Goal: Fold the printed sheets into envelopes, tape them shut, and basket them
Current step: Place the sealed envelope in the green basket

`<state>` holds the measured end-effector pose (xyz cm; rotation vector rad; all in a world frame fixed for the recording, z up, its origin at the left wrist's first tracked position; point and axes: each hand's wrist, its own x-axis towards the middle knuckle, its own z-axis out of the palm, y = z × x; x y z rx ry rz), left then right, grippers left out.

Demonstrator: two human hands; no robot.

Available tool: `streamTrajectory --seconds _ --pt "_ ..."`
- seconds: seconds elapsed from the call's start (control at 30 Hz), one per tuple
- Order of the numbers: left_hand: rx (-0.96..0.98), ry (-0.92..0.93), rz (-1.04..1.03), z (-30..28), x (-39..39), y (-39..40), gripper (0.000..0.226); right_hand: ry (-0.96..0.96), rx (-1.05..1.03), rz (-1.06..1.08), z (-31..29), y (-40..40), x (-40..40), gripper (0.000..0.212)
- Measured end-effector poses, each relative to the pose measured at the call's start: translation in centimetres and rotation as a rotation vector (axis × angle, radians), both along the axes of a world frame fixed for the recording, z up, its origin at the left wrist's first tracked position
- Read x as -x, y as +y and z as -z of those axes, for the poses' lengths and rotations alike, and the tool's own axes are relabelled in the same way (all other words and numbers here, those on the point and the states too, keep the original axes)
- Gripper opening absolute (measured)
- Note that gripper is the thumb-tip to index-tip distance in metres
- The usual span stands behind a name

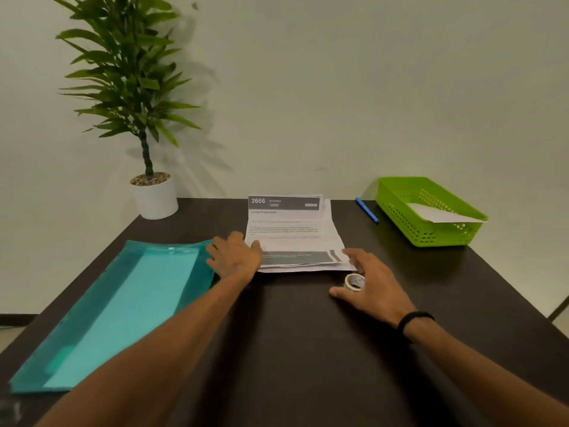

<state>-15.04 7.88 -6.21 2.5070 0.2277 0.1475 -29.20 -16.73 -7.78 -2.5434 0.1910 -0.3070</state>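
The left hand (235,257) lies flat, fingers relaxed and spread, at the near left corner of the stack of printed sheets (292,232), its thumb side touching the paper's edge. The right hand (371,285) rests on the table (292,349) just beside the stack's near right corner. Its fingers are loosely extended, and a small roll of tape (354,282) sits under its thumb and forefinger; whether it pinches the roll or merely rests on it cannot be told from this view. A dark band (414,322) circles the right wrist.

The sheets lie in the middle of the table, slightly fanned, the top one face up with a dark header at its far edge and a dark strip near the hands. None shows a fold, so the step in hand looks like squaring or separating a sheet before the first crease. The next move likely calls for freeing the top sheet alone from those beneath, with the left hand pinning and the right letting go of the tape to lift an edge.

Further out, a teal folder (123,309) lies to the left, touching the left hand's outer side. A green basket (431,232) stands at the far right, already holding one white folded piece (440,214). A blue pen (367,210) lies between basket and sheets, and a potted plant (154,192) stands at the far left corner.
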Motion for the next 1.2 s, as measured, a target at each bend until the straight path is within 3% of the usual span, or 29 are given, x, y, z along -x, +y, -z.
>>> streamTrajectory --seconds 0.23,0.4,0.53,0.63,0.73,0.87,0.97,1.2 --pt "-0.031 0.164 0.106 -0.7 -1.2 0.4 0.071 -0.123 -0.027 0.052 0.0 -3.1 0.3 0.077" --pt "0.087 0.231 0.109 -1.2 -1.3 0.3 0.059 -0.135 0.051 0.113 -0.1 -4.6 -0.3 0.073" --pt "0.281 0.245 0.070 -1.1 -2.0 0.5 0.051 -0.282 0.223 0.024 -0.4 -2.1 -0.8 0.055" --pt "0.489 0.295 0.024 -1.5 -2.5 0.9 0.042 -0.216 0.292 -0.113 -0.3 0.2 -1.7 0.061" --pt "0.658 0.305 -0.002 -2.0 -2.5 1.0 0.027 -0.094 0.281 -0.116 0.0 2.0 -2.7 0.059" --pt "0.708 0.303 -0.016 -1.8 -2.7 1.0 0.039 -0.072 0.269 -0.080 1.0 3.1 -3.3 0.048" --pt "0.757 0.318 -0.024 -1.9 -2.7 1.0 0.033 -0.105 0.233 -0.068 1.5 3.3 -3.4 0.043" --pt "0.687 0.229 -0.094 -1.2 -2.9 1.2 0.036 -0.196 0.138 -0.064 1.1 3.0 -3.8 0.043"
